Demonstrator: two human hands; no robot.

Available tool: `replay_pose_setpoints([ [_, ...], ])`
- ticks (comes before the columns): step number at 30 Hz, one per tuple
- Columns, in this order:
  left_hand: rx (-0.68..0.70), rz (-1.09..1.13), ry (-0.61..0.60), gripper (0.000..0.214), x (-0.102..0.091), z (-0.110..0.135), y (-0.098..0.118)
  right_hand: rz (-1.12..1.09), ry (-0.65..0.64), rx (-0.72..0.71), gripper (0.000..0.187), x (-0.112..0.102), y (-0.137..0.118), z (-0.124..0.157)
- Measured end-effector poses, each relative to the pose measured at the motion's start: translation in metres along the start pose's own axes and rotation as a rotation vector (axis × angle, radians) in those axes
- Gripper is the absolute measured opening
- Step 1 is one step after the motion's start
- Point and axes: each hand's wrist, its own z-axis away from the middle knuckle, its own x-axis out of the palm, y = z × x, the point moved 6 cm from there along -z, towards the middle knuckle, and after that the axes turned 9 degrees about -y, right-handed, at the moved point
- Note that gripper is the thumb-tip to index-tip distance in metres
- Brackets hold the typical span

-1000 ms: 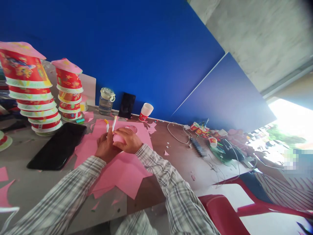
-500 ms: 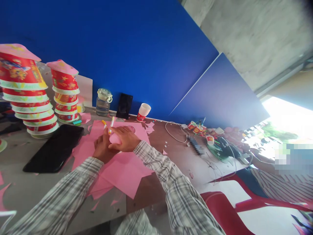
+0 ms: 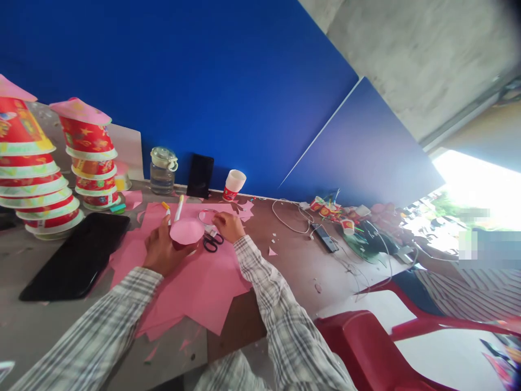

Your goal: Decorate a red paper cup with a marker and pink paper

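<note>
My left hand (image 3: 161,247) wraps around a red paper cup (image 3: 191,250), mostly hidden under a round pink paper disc (image 3: 187,232) on its top. My right hand (image 3: 228,226) is closed, its fingertips pinched at the right edge of a clear ring (image 3: 202,216) that looks like a tape roll. Black-handled scissors (image 3: 210,243) lie between the two hands. Beyond my left hand stand a white marker (image 3: 179,208) and an orange-capped marker (image 3: 166,207), their lower ends partly hidden. Pink paper sheets (image 3: 195,293) lie spread beneath everything.
Stacked red cups with pink cone tops (image 3: 91,146) stand at left, near a large black phone (image 3: 77,255). Along the blue partition (image 3: 228,81) are a glass jar (image 3: 163,171), a dark phone (image 3: 200,175) and a paper cup (image 3: 234,184). A red chair (image 3: 358,347) stands right; a person sits beyond.
My right hand has left the pink disc and moved right to the clear ring, uncovering the scissors. My left hand keeps the cup. The view has shifted slightly.
</note>
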Motion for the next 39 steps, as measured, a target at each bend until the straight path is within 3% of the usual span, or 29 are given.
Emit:
replay_pose_setpoints([
  [6, -0.026, 0.052, 0.016, 0.109, -0.008, -0.002, 0.002, 0.24, -0.073, -0.032, 0.044, 0.014, -0.016, 0.015],
  [10, -0.025, 0.049, -0.013, 0.104, -0.01, -0.003, 0.003, 0.334, -0.116, -0.073, 0.045, 0.024, -0.017, 0.015],
  [17, 0.005, 0.029, 0.022, 0.105, -0.009, -0.001, 0.002, 0.125, 0.012, 0.047, 0.04, 0.002, -0.005, 0.014],
  [20, -0.002, 0.033, 0.075, 0.103, -0.015, -0.001, 0.001, 0.025, 0.001, 0.029, 0.038, -0.002, -0.003, 0.015],
  [24, -0.067, 0.077, 0.067, 0.098, -0.017, -0.004, -0.007, 0.087, -0.069, -0.034, 0.041, 0.009, -0.007, 0.018],
  [30, -0.006, 0.055, 0.04, 0.102, -0.014, -0.005, -0.007, 0.161, -0.122, -0.015, 0.042, 0.028, -0.007, 0.017],
  [39, 0.027, 0.055, -0.038, 0.101, -0.004, -0.004, -0.007, 0.016, -0.001, -0.049, 0.025, -0.003, 0.03, 0.02],
])
